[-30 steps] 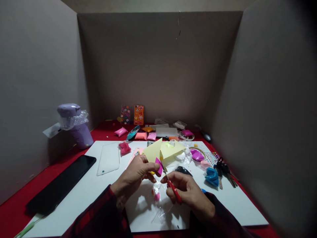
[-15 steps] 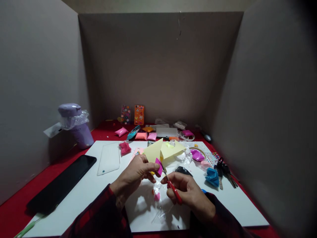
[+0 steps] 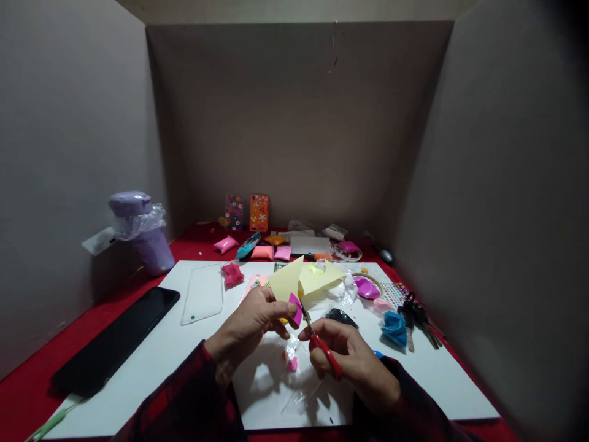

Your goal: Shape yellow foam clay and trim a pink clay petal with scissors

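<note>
My left hand (image 3: pixel 255 319) pinches a small flat magenta piece (image 3: pixel 296 309) between thumb and fingers; its material is unclear. My right hand (image 3: pixel 347 353) grips red-handled scissors (image 3: pixel 324 353) by their loops, with the blades pointing up beside the magenta piece. Just behind the hands stands a folded pale yellow paper (image 3: pixel 317 280). Below them, a crumpled clear wrapper (image 3: pixel 297 393) and a pink lump (image 3: pixel 292 364) lie on the white board (image 3: pixel 442 380). A black packet (image 3: pixel 341 317) rests behind my right hand.
A black phone (image 3: pixel 117 341) and clear phone case (image 3: pixel 202 294) lie to the left. Purple tumbler (image 3: pixel 147 233) stands behind them. Blue packet (image 3: pixel 394 329) and keys (image 3: pixel 416 316) sit at right. Colored packets (image 3: pixel 262 252) and decorated cases (image 3: pixel 259 213) line the back.
The scissors have shifted and turned slightly in my right hand, their handles a little further right. My left hand and the magenta piece stay nearly still.
</note>
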Motion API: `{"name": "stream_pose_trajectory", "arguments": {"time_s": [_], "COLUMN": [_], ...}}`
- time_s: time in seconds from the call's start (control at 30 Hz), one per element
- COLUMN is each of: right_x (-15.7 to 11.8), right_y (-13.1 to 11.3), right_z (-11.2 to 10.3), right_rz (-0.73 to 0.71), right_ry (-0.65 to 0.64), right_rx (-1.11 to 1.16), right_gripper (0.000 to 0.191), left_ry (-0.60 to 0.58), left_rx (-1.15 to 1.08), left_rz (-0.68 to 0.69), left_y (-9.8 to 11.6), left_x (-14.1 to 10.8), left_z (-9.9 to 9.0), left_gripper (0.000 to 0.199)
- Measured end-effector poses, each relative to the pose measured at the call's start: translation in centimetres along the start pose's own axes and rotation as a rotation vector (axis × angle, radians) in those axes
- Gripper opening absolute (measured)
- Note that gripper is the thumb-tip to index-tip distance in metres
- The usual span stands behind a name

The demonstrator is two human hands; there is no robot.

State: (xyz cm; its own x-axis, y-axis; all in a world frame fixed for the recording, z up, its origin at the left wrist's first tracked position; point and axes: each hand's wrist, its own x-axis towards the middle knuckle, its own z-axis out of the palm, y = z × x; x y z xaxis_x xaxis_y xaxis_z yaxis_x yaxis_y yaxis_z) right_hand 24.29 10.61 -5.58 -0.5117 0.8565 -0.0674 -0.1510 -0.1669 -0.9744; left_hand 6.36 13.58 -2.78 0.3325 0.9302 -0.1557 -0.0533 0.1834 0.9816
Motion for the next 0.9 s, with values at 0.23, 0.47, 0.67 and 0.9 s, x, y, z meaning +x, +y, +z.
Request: {"name": "stream_pose_trajectory", "arguments": {"time_s": [0.23, 0.47, 0.67, 0.9], "right_x": [0.4, 0.3, 0.7, 1.0], "right_y": [0.9, 1.1, 1.4, 1.9], "right_z": [-0.5, -0.3, -0.6, -0.9], "right_rz": [-0.015, -0.036, -0.048, -0.034], "right_ry": [-0.037, -0.032, -0.051, -0.054], "right_rx": [0.047, 0.038, 0.052, 0.026], "right_gripper": [0.044, 0.04, 0.042, 0.046], "left_ry": [0.001, -0.002, -0.011, 0.002], "left_rx": [-0.022, -0.053, -0.044, -0.053], "left_rz": [0.004, 0.028, 0.036, 0.039], "left_y": [0.1, -0.3, -0.3, -0.2], "left_x": [-0.3, 0.0, 0.1, 0.1], "left_z": [0.3, 0.1, 0.2, 0.2], "left_gripper": [0.011, 0.018, 0.017, 0.018]}}
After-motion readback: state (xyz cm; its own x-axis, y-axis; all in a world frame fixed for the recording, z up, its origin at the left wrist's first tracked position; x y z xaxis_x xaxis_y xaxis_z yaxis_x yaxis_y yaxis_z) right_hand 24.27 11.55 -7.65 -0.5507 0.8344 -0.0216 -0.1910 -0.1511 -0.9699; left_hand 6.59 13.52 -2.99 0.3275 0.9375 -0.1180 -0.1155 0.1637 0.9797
